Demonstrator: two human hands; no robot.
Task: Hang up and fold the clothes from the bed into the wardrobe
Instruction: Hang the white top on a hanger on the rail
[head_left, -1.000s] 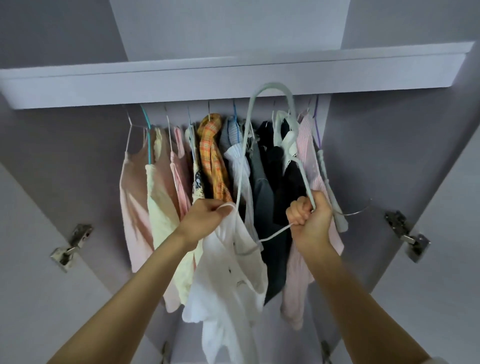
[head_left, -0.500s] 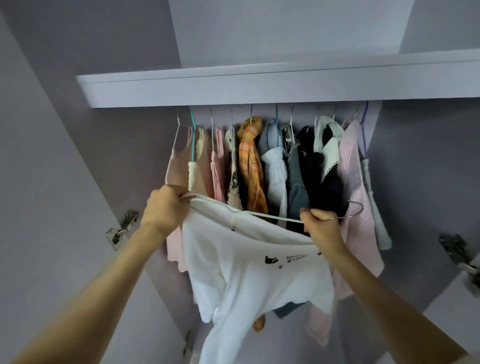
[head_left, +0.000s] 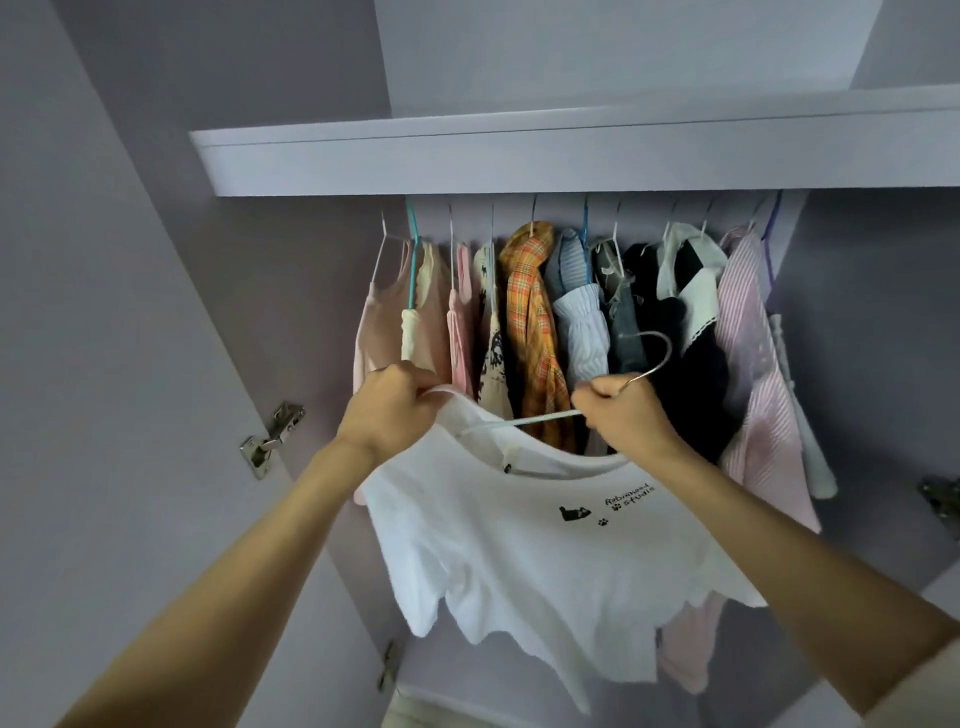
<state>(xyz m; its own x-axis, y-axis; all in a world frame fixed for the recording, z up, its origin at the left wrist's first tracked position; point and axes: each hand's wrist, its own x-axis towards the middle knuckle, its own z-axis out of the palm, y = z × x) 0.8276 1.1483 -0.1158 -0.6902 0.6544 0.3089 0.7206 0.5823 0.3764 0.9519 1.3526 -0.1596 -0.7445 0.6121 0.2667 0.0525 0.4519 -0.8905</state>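
White T-shirt (head_left: 545, 545): on wire hanger (head_left: 524, 420), held below wardrobe shelf (head_left: 571, 156), before the packed hanging row (head_left: 571, 322). Left hand (head_left: 387, 410) grips hanger end and shoulder; right hand (head_left: 623, 415) grips hook base. Bare wall left of row.

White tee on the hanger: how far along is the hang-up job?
Done: about a dozen garments already hang under the wardrobe shelf, from the plaid shirt to the pink striped shirt. In hand: the left hand grips the white T-shirt at the shoulder, and the right hand holds the hanger by its neck. Left: hooking it up. The bed is out of view.
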